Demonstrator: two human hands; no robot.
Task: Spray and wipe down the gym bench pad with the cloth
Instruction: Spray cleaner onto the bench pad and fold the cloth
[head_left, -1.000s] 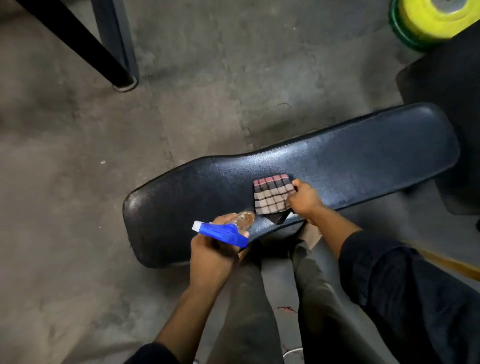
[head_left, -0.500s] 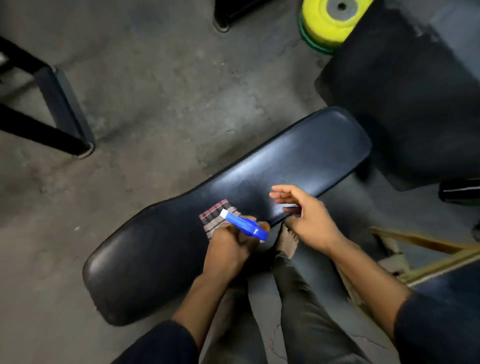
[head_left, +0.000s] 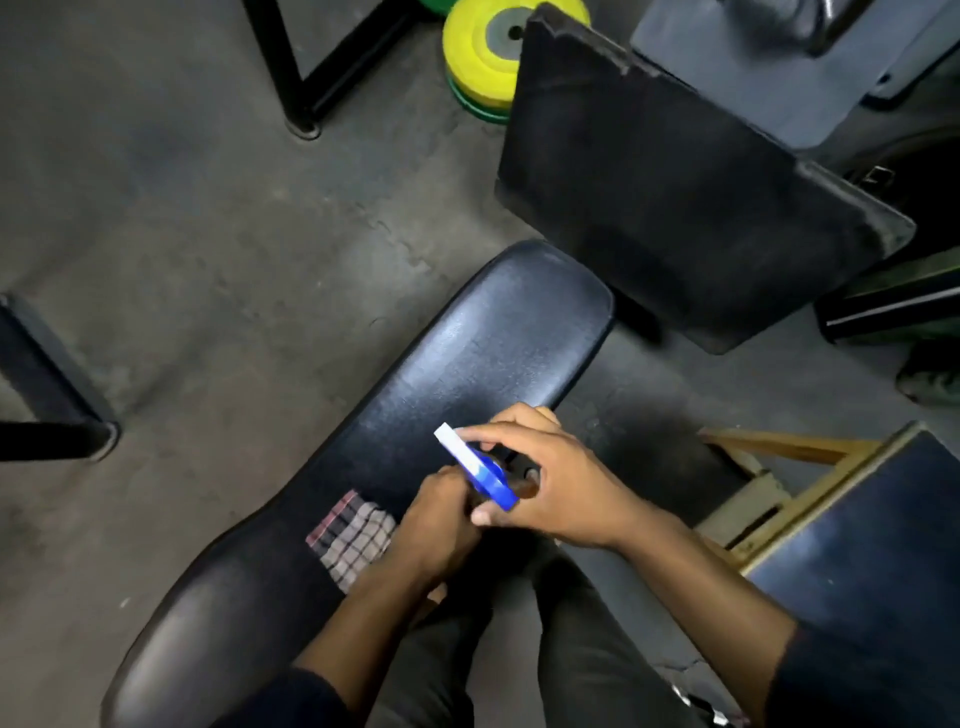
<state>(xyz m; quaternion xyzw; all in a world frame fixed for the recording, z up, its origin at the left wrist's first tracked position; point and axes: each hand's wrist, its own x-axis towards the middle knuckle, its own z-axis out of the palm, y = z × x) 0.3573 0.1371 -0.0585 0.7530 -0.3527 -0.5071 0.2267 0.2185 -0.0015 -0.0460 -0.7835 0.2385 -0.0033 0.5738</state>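
Bench (head_left: 467, 364) pad runs from near left to far right across the floor (head_left: 182, 234), its long dark top mostly bare. Cloth (head_left: 353, 538) lies flat on the pad's near edge, partly under the left wrist, parked there, I judge, so both hands are free for the sprayer (head_left: 475, 470). Left hand (head_left: 441, 525) is closed around the bottle, whose body is hidden; right hand (head_left: 540, 483) cups the blue head with fingers bent and loose, likely to take it over or set the nozzle, which points far left over the pad. Open room lies along the far half of the pad and on the floor to the left. A tilted black pad (head_left: 675, 182) crowds the far right end, and yellow plates (head_left: 488, 52) sit beyond
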